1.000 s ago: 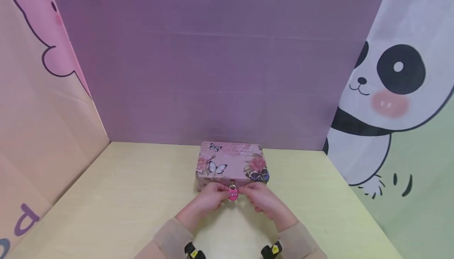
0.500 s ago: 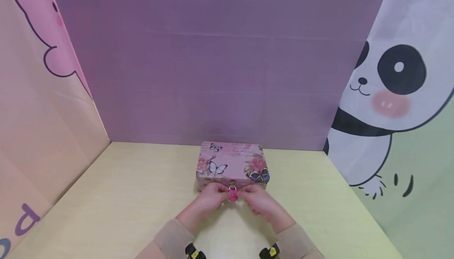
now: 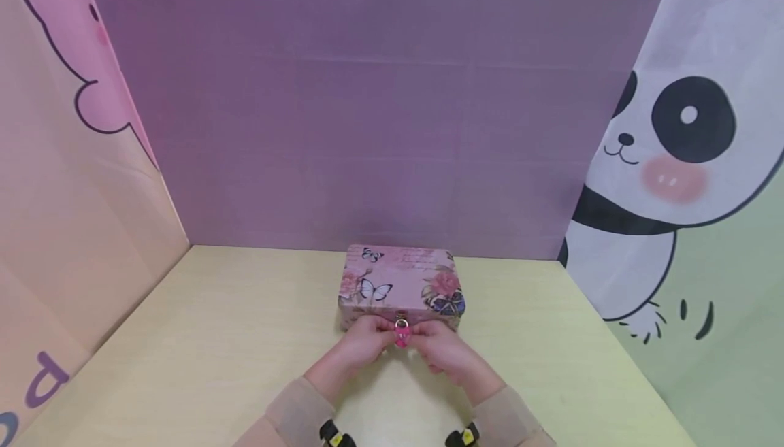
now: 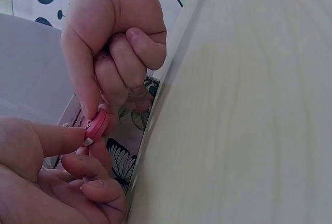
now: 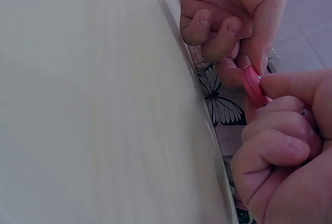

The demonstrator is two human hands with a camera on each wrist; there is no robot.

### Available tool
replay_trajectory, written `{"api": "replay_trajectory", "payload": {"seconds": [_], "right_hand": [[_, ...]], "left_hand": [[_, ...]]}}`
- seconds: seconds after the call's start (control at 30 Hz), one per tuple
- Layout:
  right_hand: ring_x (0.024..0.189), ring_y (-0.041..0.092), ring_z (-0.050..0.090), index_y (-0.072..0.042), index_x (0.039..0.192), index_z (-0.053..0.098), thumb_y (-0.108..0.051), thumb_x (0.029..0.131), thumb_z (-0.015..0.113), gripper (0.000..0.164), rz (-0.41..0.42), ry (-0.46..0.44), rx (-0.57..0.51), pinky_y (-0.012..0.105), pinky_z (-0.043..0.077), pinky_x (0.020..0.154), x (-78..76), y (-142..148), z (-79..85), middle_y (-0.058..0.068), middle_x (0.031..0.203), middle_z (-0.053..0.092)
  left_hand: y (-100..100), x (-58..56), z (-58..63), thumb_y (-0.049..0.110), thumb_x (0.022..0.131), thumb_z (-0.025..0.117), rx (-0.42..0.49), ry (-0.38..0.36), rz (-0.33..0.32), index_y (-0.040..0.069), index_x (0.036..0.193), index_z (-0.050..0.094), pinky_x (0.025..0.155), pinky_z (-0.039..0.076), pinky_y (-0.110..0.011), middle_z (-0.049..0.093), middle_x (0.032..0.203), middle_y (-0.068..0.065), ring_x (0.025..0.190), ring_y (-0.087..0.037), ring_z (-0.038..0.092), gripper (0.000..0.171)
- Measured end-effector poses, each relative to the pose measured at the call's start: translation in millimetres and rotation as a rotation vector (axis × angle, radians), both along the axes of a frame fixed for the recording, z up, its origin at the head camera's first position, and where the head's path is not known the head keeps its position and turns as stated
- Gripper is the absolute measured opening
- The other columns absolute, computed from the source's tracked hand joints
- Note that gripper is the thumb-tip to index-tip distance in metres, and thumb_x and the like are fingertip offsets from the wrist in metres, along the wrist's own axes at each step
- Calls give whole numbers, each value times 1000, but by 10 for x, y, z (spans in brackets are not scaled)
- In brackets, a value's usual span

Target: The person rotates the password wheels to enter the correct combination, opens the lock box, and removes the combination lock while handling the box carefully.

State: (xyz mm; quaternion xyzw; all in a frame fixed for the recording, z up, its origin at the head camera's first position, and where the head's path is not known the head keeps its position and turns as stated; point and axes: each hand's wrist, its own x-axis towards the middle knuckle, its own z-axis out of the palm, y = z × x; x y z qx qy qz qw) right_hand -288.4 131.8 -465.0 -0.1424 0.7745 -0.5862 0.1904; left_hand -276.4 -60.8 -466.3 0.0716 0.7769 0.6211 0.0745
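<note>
Head cam: pink padlock hangs on clasp at front of closed butterfly-print box, on pale tabletop nr purple backdrop. L hand & R hand each pinch padlock w/ thumb & finger, opp. sides; R hand's other fingers curled in.

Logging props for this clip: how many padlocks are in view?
1: the pink padlock, at the front of the pink box, pinched by the left hand and the right hand. Any inside the closed box would be hidden.
</note>
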Motion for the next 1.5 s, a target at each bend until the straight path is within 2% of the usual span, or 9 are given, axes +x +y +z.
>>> {"api": "replay_trajectory", "payload": {"seconds": [0.47,0.77,0.97,1.5], "right_hand": [[44,5,28,3,108,68,-17,99,60,23,7,-45,-37,20,23,41,2,-16,-28,-8,57,37],[44,5,27,9,113,66,-15,101,56,29,16,-47,-42,20,23,40,6,-31,-25,-8,56,36],[44,5,27,9,111,66,-16,101,55,29,16,-53,-37,20,23,40,0,-21,-21,-8,56,36],[45,6,26,6,104,66,-19,103,54,29,5,-31,-17,21,22,41,-5,-30,-41,-8,56,33]], "left_hand": [[-7,12,14,2,94,64,32,-15,-14,-6,96,69,49,35,-21,57,76,-4,55,-8,42,10],[-8,14,27,1,95,62,26,-8,-20,-6,96,69,48,34,-21,58,76,-6,54,-7,41,11],[-4,19,31,1,95,61,32,-9,-20,-7,96,69,49,35,-21,61,79,-10,55,-8,42,10],[1,14,19,1,95,61,37,-14,-21,-7,97,68,48,34,-21,59,77,-8,53,-7,41,11]]}}
